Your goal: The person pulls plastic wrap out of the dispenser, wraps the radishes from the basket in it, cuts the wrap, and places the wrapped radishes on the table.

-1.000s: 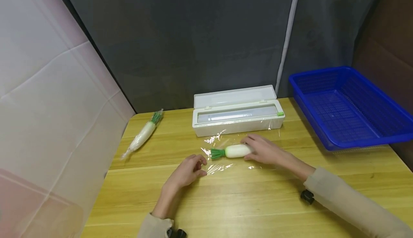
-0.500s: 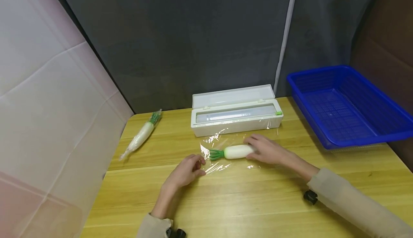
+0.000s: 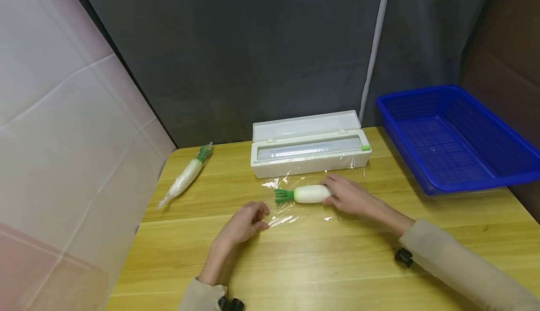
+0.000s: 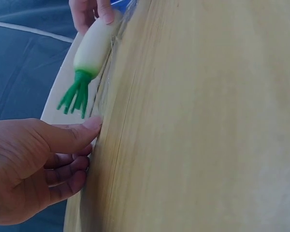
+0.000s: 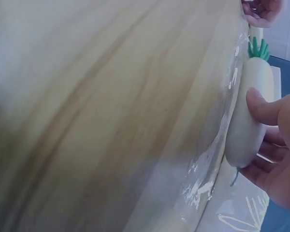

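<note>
In the head view, a white radish [image 3: 311, 194] with green stalks lies crosswise over a sheet of cling film [image 3: 284, 219] on the table. My right hand [image 3: 347, 196] grips its tail end, thumb on the near side and fingers on the far side, as the right wrist view also shows. My left hand [image 3: 242, 223] rests at the film's left edge, fingers loosely bent, thumb and forefinger apart in the head view. Just behind the film stands a white cling film dispenser [image 3: 310, 166], lid up, with a roll inside.
A second radish [image 3: 185, 178], wrapped in film, lies at the table's far left. At the right is a blue plastic basket [image 3: 438, 188]. Dark cloth [image 3: 236, 58] hangs behind the table [image 3: 295, 269], and a pale sheet [image 3: 76, 128] hangs on the left.
The radish in my right hand has shifted slightly away from me, toward the dispenser. The shine on the film has changed. My left hand has stayed nearly still.
</note>
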`<state>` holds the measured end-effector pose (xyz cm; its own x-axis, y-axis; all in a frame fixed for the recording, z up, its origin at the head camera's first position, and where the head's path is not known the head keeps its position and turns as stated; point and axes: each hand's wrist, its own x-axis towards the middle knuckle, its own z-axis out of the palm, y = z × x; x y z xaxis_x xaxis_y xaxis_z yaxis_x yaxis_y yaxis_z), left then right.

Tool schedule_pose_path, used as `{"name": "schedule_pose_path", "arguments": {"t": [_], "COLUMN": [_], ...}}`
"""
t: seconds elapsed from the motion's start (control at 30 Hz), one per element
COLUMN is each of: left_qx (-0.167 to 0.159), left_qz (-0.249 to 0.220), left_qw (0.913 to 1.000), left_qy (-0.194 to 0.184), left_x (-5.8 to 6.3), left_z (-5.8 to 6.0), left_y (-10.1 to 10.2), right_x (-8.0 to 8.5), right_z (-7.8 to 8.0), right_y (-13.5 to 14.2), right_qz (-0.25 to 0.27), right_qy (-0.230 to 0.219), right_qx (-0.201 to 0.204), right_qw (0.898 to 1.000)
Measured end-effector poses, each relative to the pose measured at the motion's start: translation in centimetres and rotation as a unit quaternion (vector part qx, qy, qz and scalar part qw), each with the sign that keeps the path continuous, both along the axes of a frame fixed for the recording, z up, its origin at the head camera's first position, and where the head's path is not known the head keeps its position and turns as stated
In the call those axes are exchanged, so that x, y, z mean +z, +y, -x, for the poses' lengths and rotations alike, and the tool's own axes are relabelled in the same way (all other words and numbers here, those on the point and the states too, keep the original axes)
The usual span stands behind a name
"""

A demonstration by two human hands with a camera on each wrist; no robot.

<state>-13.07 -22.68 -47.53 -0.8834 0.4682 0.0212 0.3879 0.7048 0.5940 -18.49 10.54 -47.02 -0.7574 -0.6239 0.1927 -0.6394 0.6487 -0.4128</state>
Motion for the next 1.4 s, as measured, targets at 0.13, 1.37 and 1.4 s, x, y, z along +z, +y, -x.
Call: {"name": "schedule_pose_path", "arguments": {"t": [0.13,1.37,1.4], "left_qx": [0.000,0.005,0.004], "left_qz": [-0.003,-0.019,-0.017], "left_qw": [1.0000,0.9998,0.9998], "left_qy": [0.007,-0.001,-0.004], "left_x": [0.0,0.0,0.0], "left_z": [0.0,-0.6,-0.6], "left_y": [0.1,-0.1,-0.1], "right_x": [-0.2,-0.9,-1.0], "right_z": [0.2,-2.2,-2.2], "right_y": [0.2,8.5,8.7], "right_qz": [0.000,0.057,0.057], "right_qy": [0.011,-0.026,-0.025], "right_qx": [-0.005,-0.015,-0.014], "right_qw": [1.000,0.998,0.998]}}
